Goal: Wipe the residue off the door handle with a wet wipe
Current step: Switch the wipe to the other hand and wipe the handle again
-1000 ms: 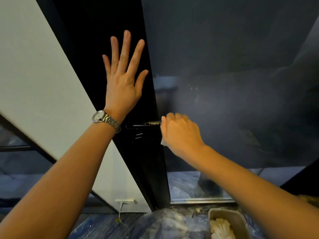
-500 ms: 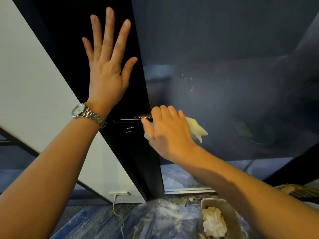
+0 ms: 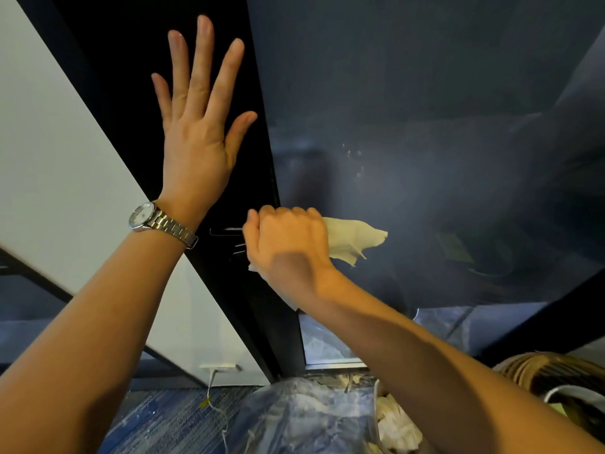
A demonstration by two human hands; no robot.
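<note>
Your right hand [image 3: 288, 247] fisted on wet wipe [image 3: 355, 239] at door handle [image 3: 226, 231]
Your fist hides most of the handle; wipe tail sticks out rightward over the glass panel [image 3: 425, 158]. Left hand [image 3: 199, 126] flat, fingers spread, on black door frame [image 3: 137, 77]; wristwatch [image 3: 157, 221] dial unreadable. Bin of used wipes [image 3: 396, 424] below

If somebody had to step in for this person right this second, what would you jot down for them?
Left hand: open, fingers spread, palm flat against the dark door, bracing it.
Right hand: closed around the wet wipe, at the door handle; a loose end of the wipe sticks out to the right.
Handle: only its left end shows; the rest is under the hand.
Done: wipe is on the handle.
Left: whether any residue remains cannot be seen; check after lifting the wipe.
Used wipes lie in a tray on the floor below.
</note>
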